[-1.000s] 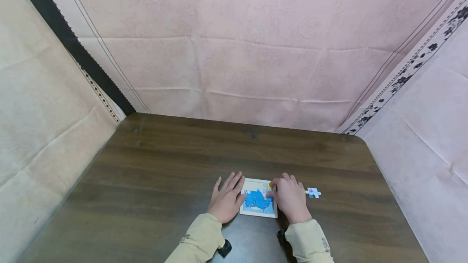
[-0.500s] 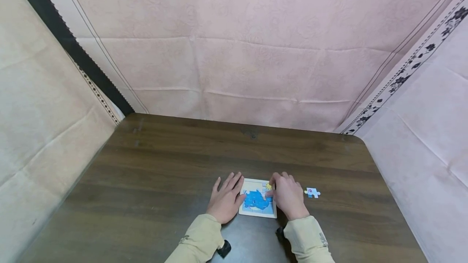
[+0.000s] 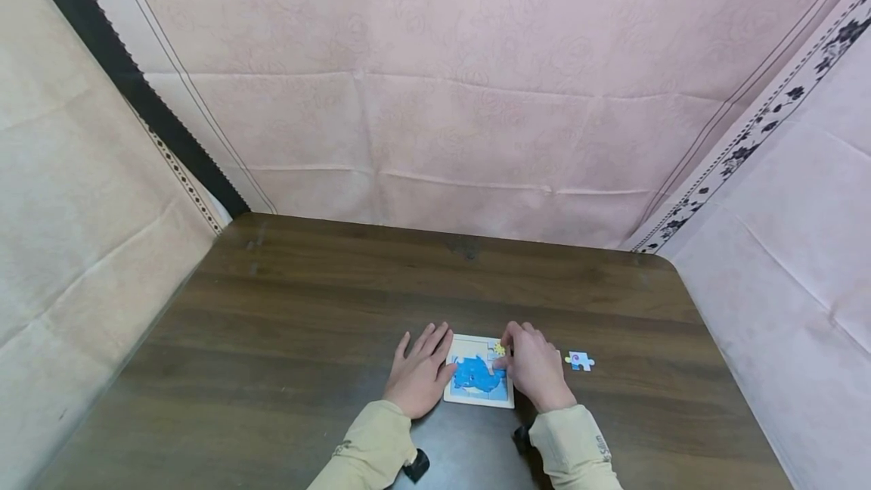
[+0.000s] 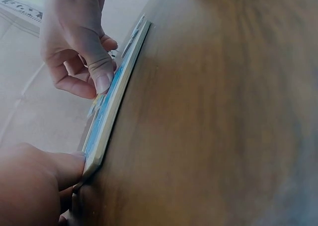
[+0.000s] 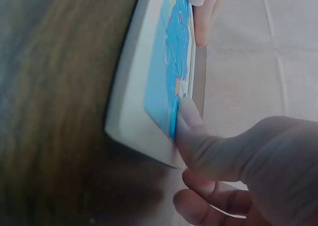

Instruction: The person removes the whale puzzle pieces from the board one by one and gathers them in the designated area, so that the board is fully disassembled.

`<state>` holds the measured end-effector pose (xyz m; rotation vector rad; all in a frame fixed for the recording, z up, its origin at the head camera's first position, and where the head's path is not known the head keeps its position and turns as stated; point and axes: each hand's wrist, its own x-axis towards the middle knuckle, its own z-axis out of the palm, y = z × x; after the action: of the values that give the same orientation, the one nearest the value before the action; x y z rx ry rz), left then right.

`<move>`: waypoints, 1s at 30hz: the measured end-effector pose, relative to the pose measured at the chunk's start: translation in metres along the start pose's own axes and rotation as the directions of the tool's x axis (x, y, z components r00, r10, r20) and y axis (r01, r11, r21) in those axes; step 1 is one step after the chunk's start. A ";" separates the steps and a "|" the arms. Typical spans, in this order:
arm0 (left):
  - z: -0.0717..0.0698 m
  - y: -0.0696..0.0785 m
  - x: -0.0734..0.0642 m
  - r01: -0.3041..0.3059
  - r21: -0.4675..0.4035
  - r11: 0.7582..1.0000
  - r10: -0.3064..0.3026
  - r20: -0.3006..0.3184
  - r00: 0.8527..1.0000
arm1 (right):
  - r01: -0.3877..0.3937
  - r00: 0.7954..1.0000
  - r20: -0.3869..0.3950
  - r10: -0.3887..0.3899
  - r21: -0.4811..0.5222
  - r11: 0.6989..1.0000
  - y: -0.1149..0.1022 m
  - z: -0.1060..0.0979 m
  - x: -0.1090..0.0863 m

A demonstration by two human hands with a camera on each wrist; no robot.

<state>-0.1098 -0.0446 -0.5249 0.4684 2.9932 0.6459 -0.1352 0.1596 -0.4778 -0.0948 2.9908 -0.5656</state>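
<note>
A jigsaw puzzle in a pale wooden tray (image 3: 479, 401) lies on the table, showing a blue whale (image 3: 472, 374). My left hand (image 3: 416, 375) lies flat along its left side, fingers straight, with the thumb on the rim, as the left wrist view also shows. At the upper right of the tray, my right hand (image 3: 537, 369) pinches a puzzle piece with a yellow sun (image 3: 499, 348) between curled forefinger and thumb. In the right wrist view the right thumb (image 5: 191, 116) presses on the picture surface. The right palm hides the tray's right edge.
A loose blue and white puzzle piece (image 3: 580, 361) lies just right of my right hand. The brown wooden table (image 3: 327, 308) spreads around the tray, and pale cloth (image 3: 435, 127) hangs behind and at both sides.
My right forefinger and thumb have shifted very slightly at the sun piece. The left hand stays in place; the head view has drifted a little.
</note>
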 end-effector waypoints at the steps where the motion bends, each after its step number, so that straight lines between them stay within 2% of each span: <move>1: 0.000 0.000 0.000 0.000 0.001 1.000 0.000 -0.002 1.000 | 0.000 1.000 0.000 0.000 0.003 1.000 0.000 0.000 0.000; 17: 0.002 -0.001 -0.001 0.001 -0.005 1.000 -0.001 -0.003 1.000 | -0.011 1.000 0.012 0.010 0.077 0.997 0.003 0.001 0.000; 30: 0.001 0.000 -0.001 0.005 -0.007 1.000 -0.005 0.003 1.000 | -0.046 0.998 0.047 0.039 0.179 0.983 0.003 0.002 -0.001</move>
<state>-0.1092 -0.0446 -0.5261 0.4612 2.9868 0.6547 -0.1339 0.1622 -0.4806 -0.0290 2.8765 -0.8149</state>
